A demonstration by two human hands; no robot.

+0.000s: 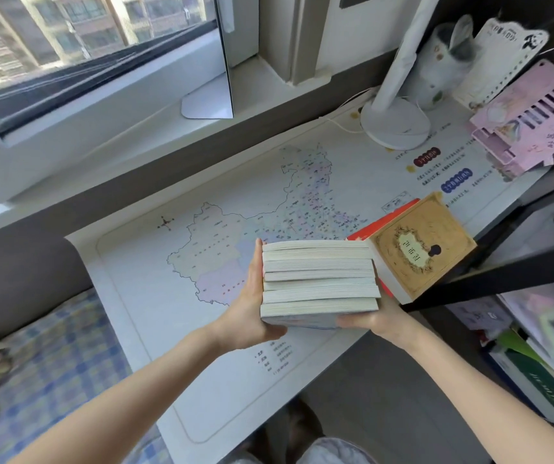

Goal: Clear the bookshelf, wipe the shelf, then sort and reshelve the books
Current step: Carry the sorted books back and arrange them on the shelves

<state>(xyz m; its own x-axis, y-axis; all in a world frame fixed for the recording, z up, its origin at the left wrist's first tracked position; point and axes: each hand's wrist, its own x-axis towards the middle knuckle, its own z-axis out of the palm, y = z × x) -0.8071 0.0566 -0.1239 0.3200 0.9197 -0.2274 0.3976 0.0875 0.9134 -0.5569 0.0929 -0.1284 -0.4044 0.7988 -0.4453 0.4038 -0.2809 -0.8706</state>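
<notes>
your left hand [252,306] and right hand [371,321] both grasp the stack of books [319,279] over the map-covered surface [155,296].

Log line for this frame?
left hand: holds book stack | right hand: holds book stack | stack: over map mat, beside tan book

The head view looks steeply down from close above the desk mat [155,296], facing the window [68,45].
</notes>
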